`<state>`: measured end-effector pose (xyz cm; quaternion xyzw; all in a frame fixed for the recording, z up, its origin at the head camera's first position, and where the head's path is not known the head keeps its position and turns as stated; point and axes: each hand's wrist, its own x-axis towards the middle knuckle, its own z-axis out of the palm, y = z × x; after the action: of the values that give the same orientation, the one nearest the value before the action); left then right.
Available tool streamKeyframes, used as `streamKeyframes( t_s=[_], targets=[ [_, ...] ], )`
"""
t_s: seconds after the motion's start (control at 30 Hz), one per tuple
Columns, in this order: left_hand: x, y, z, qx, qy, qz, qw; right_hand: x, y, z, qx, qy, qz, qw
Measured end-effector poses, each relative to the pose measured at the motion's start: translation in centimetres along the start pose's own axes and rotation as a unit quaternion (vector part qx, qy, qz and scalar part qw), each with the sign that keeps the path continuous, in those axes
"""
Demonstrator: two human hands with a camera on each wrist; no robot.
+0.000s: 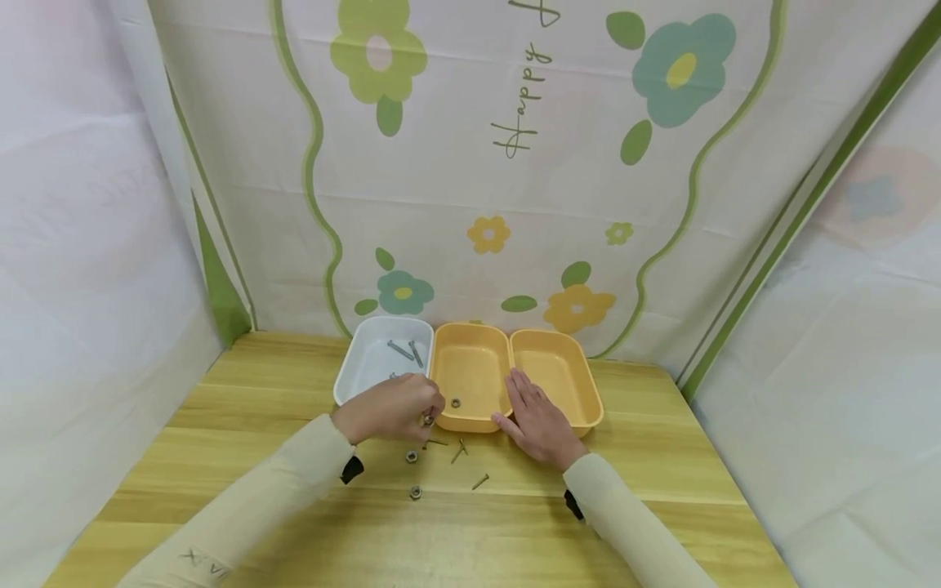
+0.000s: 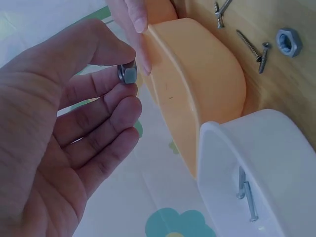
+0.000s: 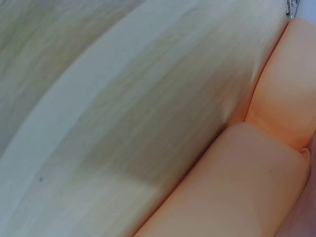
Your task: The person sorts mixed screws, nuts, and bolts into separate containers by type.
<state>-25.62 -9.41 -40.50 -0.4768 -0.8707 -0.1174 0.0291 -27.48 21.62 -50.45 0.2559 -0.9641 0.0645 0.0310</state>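
Observation:
My left hand pinches a hex nut between thumb and index finger, beside the front of the middle orange tray. Its other fingers are loosely bent in the left wrist view. Inside that tray lies another nut. My right hand, fingers extended, rests over the adjoining rims of the middle tray and the right orange tray. In the right wrist view mostly the tray walls and table show. Several bolts lie in the white tray, partly hidden behind my left hand.
On the wooden table, in front of the trays, lie two nuts, a nearer nut and a farther nut. Several small screws are scattered beside them. A flower-printed cloth hangs behind the trays.

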Motion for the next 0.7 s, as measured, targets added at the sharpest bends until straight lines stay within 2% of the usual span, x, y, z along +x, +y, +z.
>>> streamKeyframes(
  t_s=[0.2,0.4,0.7],
  targets=[
    [1.3,-0.3,-0.4,0.013,0.007,-0.001,0.9999,0.0,-0.1,0.0,0.003,-0.002,0.003,1.0],
    [2.7,-1.5,-0.3,0.021,0.01,-0.001,0.9997,0.1,0.0,0.1,-0.001,-0.005,0.0,1.0],
    [4.8,-3.0,1.4,0.024,0.011,-0.018,0.9995,0.1,0.0,0.0,0.003,-0.006,0.003,1.0]
  ],
)
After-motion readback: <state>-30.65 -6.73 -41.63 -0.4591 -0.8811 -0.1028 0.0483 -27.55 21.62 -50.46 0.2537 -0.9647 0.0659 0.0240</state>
